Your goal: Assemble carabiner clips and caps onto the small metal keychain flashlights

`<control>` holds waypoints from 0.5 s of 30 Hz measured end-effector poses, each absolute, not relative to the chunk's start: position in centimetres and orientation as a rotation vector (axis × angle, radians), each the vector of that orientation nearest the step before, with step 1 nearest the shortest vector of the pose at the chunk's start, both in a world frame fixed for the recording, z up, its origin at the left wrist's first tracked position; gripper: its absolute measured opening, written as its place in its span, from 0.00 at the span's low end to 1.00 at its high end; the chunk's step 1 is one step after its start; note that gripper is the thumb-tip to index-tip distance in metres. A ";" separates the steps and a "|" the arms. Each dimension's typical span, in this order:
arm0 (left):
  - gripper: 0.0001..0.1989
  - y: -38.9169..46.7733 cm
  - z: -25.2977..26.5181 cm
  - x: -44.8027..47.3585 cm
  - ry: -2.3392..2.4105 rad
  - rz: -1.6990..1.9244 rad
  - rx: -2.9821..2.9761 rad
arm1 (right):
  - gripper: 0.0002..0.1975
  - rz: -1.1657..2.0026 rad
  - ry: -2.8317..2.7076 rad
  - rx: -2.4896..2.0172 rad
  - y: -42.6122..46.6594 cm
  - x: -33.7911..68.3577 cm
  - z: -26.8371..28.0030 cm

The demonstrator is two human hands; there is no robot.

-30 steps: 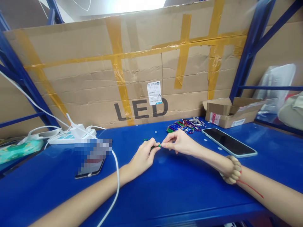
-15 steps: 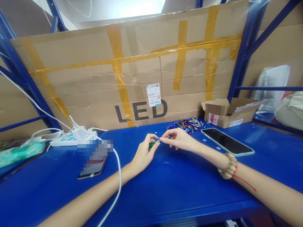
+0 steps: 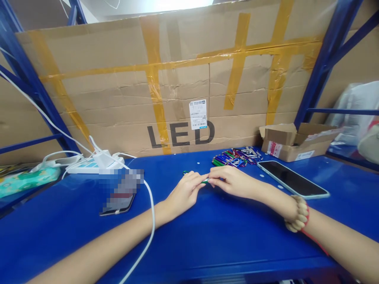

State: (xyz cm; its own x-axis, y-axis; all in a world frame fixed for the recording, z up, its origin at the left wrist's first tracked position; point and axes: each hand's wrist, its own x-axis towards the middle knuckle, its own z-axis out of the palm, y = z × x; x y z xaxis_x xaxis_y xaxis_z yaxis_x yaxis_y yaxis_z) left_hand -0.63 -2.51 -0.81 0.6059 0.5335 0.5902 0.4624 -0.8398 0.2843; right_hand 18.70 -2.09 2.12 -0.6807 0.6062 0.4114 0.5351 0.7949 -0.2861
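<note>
Between my two hands is a small green metal tube with a silvery end (image 3: 205,181). My left hand (image 3: 184,193) is closed around its green body, and the fingers hide most of it. A green end pokes out beyond the knuckles. Thumb and fingers of my right hand (image 3: 229,180) pinch the silvery end, touching the left fingertips. Behind the right hand lies a heap of similar small shiny tubes (image 3: 233,156) in blue, green, red and silver.
A phone (image 3: 293,179) lies right of the heap, before an open cardboard box (image 3: 291,146). On the left are a partly blurred phone (image 3: 118,207), a white power strip (image 3: 85,167) and a cable (image 3: 148,232) crossing over my left forearm. Taped cardboard (image 3: 124,106) stands behind the blue tabletop (image 3: 207,232).
The view has shifted slightly, so the surroundings sit differently. My left fingers now lie stretched over the green tube, covering more of it, and both hands are pressed closer together.
</note>
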 end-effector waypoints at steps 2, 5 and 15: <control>0.17 -2.5 -0.9 -0.7 0.857 1.059 2.772 | 0.16 0.320 -2.435 -0.877 -2.4 18.3 1.9; 0.18 -2.5 -1.1 -0.8 0.895 1.069 2.814 | 0.18 0.731 -2.215 -1.026 -2.6 17.6 1.6; 0.15 -2.5 -0.8 -0.5 0.939 1.075 2.751 | 0.20 1.323 -1.862 -1.054 -2.3 17.2 1.6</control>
